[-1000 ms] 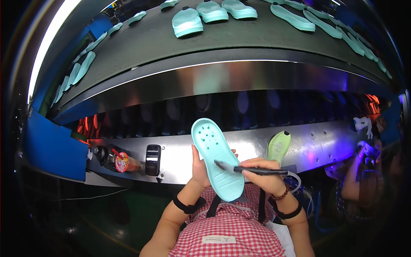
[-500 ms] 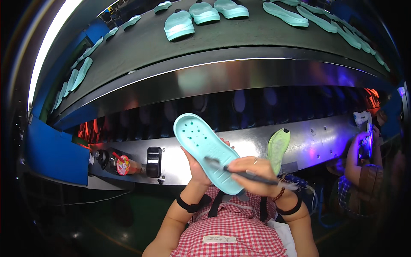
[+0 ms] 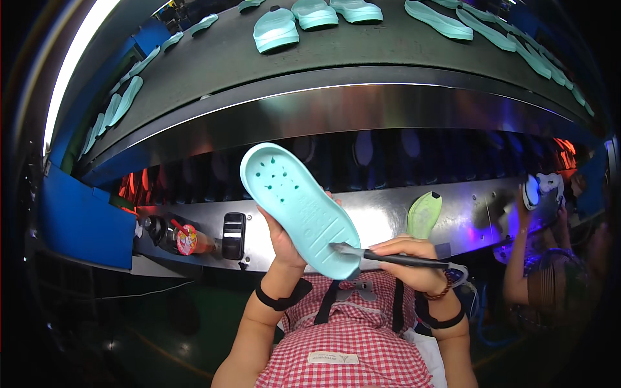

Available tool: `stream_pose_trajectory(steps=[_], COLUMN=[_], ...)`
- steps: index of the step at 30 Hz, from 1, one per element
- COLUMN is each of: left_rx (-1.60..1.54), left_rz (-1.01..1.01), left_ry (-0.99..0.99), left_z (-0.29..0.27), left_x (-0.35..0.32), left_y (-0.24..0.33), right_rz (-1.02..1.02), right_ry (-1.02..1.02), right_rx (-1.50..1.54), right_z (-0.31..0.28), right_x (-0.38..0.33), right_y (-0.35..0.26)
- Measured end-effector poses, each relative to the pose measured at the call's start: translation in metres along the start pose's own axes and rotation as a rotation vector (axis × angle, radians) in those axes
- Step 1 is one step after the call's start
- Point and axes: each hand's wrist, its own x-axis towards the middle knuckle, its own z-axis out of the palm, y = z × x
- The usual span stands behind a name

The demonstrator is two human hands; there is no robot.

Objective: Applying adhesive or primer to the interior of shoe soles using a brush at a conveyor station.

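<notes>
A mint-green shoe sole (image 3: 301,205) is held tilted in front of me, its hollow inner face with a cluster of small dark holes turned up. My left hand (image 3: 284,242) grips it from beneath along its left side, with fingertips showing past the right edge. In my right hand (image 3: 414,262) is a black-handled brush (image 3: 404,259), its cable or tube trailing near the wrist. The brush's pale tip touches the sole's ribbed lower end. On the metal ledge beyond my right hand lies a yellow-green sole (image 3: 424,214).
A dark conveyor belt (image 3: 213,71) carrying several mint soles (image 3: 277,31) curves across the far side. On the metal ledge (image 3: 381,210), a black case (image 3: 233,235) and a drink cup (image 3: 187,240) stand at left. At right, another person's arm (image 3: 516,258) holds a sole (image 3: 531,192).
The sole has shifted up and left with my left hand. My right hand has brought the brush lower, toward the sole's near end. Soles on the belt have slid slightly right.
</notes>
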Motion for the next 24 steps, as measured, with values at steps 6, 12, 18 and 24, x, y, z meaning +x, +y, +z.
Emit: stream_pose_trajectory(steps=[6,12,18,24], left_rx=[-0.050,-0.031,-0.075,0.025], left_rz=[-0.048,-0.031,-0.088,-0.188], left_ry=[-0.063,0.137,0.052,0.052], left_z=[0.007,0.039,0.024,0.011], left_x=[-0.001,-0.030,-0.029,-0.024], left_y=[0.007,-0.019,-0.014,-0.008], right_rz=[-0.008,0.175,-0.020,-0.106], right_ry=[-0.178,0.201,-0.008,-0.105], right_rx=[0.377,0.970,0.261,0.219], right_z=[0.009,0.039,0.026,0.016], right_x=[0.000,-0.003,-0.002,0.013], right_y=[0.001,0.009,-0.007,-0.023])
